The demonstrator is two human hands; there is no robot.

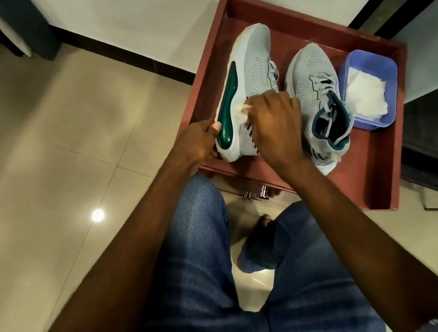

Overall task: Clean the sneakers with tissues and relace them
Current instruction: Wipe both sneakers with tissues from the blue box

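on the red desk (376, 172) we see two grey sneakers. left sneaker (250, 77) tipped on its side, green sole at 9 o'clock; our left hand (197, 143) curls round its heel. right hand (276, 121) pinches a white tissue (46, 134) against the sole edge. right sneaker (317, 95) upright at 3 o'clock, beside the blue tub (384, 69) of tissues.

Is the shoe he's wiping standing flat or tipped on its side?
Tipped on its side. The left sneaker shows its green sole edge facing up, steadied by the left hand, unlike the right sneaker standing upright.
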